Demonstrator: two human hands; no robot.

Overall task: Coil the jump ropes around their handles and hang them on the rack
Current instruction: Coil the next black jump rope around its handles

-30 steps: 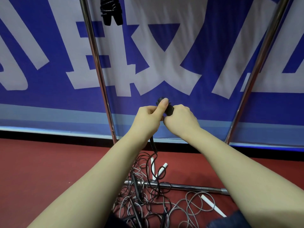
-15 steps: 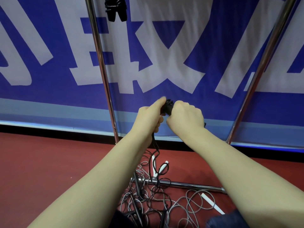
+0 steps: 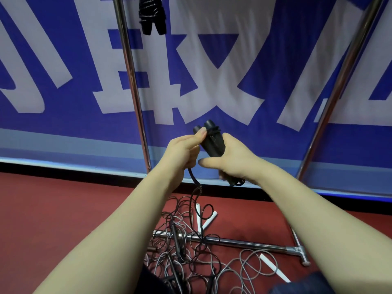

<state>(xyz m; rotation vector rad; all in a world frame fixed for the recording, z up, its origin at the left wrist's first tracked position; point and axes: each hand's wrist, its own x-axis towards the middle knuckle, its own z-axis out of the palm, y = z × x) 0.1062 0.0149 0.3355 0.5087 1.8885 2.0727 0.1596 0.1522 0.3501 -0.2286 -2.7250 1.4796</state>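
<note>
In the head view, the right hand (image 3: 233, 162) wraps its fingers around two black handles (image 3: 213, 143) held side by side. The left hand (image 3: 182, 149) grips the black rope (image 3: 194, 181) just beside them, with its thumb on the handles. The rope drops to a messy pile of ropes (image 3: 191, 251) on the red floor (image 3: 63, 209). A coiled rope (image 3: 151, 15) hangs on the rack (image 3: 131, 81).

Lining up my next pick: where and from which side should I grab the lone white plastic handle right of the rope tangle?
Pinch the slim white plastic handle mid-shaft, coming from above, across its width. It lies flat and slanted on the red floor. Its middle is bare, while grey cord loops cross near its upper end.
</note>
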